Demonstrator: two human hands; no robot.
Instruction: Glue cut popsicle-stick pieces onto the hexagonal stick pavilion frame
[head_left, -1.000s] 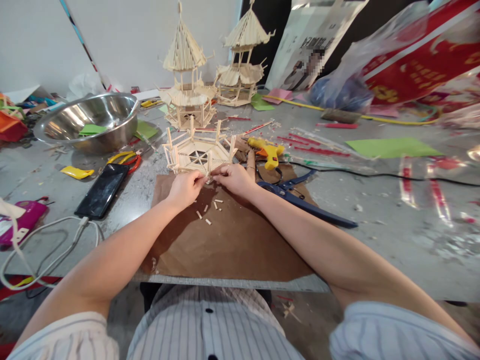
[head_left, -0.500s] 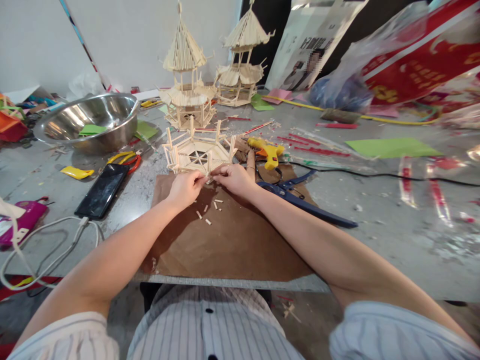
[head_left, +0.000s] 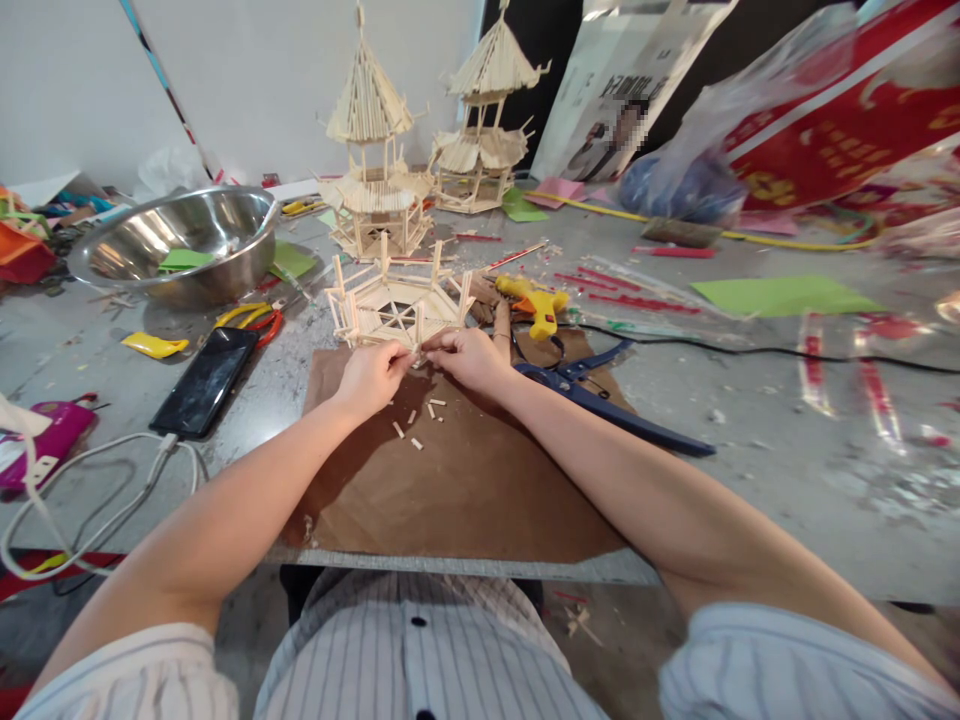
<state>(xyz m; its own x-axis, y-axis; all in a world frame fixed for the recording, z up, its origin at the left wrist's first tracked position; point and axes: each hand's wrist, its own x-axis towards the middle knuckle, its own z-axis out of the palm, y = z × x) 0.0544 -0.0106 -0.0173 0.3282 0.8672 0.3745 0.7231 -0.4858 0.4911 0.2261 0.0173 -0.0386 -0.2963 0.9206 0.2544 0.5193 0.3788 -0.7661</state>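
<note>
A low, many-sided frame of pale wooden sticks (head_left: 375, 295) stands at the far edge of a brown board (head_left: 465, 490), with short posts rising at its corners. My left hand (head_left: 373, 378) is pinched closed at the near corner of this frame. From the other side my right hand (head_left: 469, 357) meets it, thumb and fingers also pressed together. Whatever small piece lies between the fingertips is too small and covered to name. Several short cut stick pieces (head_left: 417, 442) lie loose on the board just in front of my hands.
Two finished-looking stick pagodas (head_left: 371, 110) stand behind the frame. Blue-handled cutters (head_left: 615, 405) and a yellow glue gun (head_left: 536, 303) with its black cord lie right. Left are a phone (head_left: 206, 382) on a white cable, orange-and-yellow pliers (head_left: 259, 318) and a steel bowl (head_left: 187, 285).
</note>
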